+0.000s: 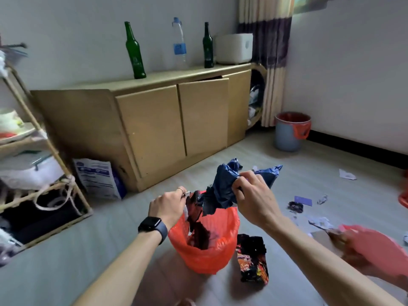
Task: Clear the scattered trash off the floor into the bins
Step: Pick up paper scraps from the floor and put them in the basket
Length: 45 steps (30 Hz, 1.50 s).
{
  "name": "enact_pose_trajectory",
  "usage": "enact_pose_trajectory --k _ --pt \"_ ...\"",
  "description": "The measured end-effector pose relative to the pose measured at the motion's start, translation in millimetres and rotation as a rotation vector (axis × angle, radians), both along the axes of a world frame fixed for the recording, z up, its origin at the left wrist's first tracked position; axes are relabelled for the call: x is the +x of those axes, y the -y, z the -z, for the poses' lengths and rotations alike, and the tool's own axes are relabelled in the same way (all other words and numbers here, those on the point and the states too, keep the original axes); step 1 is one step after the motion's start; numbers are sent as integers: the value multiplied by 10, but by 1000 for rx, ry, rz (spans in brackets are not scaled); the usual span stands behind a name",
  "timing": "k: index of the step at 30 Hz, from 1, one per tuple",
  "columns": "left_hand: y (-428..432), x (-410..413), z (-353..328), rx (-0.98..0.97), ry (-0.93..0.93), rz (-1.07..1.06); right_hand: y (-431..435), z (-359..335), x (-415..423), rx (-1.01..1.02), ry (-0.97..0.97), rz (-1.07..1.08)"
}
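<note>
Head view showed a red-lined bin [205,257] on the floor [110,228]. Above it, the left hand [166,205] pinched in its fingers a dark wrapper [195,219] hanging into the bin. The right hand [257,199] had its fingers gripped round a crumpled blue bag [223,188]. A black packet [252,259] lay just beside the bin.

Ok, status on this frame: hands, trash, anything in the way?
Left hand pinches dark wrapper, right hand grips crumpled blue bag, both over red-lined bin. Neither dropped yet. Snack packet and paper scraps on floor; nothing in the way.
</note>
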<state>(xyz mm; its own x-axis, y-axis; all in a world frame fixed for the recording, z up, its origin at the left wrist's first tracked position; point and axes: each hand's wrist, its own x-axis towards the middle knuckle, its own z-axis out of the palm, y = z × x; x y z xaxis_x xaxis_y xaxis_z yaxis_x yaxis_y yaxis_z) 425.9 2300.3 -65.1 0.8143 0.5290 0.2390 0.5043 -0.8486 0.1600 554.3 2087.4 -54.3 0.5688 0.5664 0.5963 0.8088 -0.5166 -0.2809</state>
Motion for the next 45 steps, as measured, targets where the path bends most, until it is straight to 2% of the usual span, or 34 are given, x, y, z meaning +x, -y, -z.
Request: enact_pose_trajectory --k 5,7,10,12,15,18,21,24,28,30,33,35,37,39,42,45 --pt "-153 92 438 -115 -117 -20 -312 535 161 -206 86 -163" --pt "-238 116 620 -264 -169 10 -442 758 230 -291 105 -228" --pt "-392 151 859 -523 -245 57 -605 1034 303 -315 31 -270" --pt "-483 188 973 -602 -201 77 -687 1214 343 -322 -22 -283" --pt "-504 251 1026 -586 -140 178 -742 1348 348 -329 -145 -328" --pt "-432 342 1019 -443 -203 223 -816 1363 348 -229 -280 -361" --pt "-428 415 1064 -255 -186 154 -853 1401 342 -146 -308 -305" --pt "-596 385 1187 -354 -54 -37 -826 1475 394 -158 -288 -208" --pt "-803 306 1227 -552 55 -128 -814 1591 429 -454 -537 -192" --pt "-852 281 1213 -632 112 -102 -852 1621 421 -352 -607 -135" --pt "-842 281 1160 -776 192 -16 -1010 1479 447 -3 -819 -97" --pt "-798 312 1144 -859 212 45 -1107 1418 434 73 -973 -230" --pt "-700 358 1108 -941 223 111 -1167 1392 354 48 -1043 -290" --pt "-616 423 1088 -830 239 168 -1189 1385 270 13 -999 -245" --pt "-566 506 1019 -527 106 214 -1203 1373 203 -35 -824 -220" --pt "-569 601 1047 -466 -93 270 -1138 1365 238 -17 -832 -206"
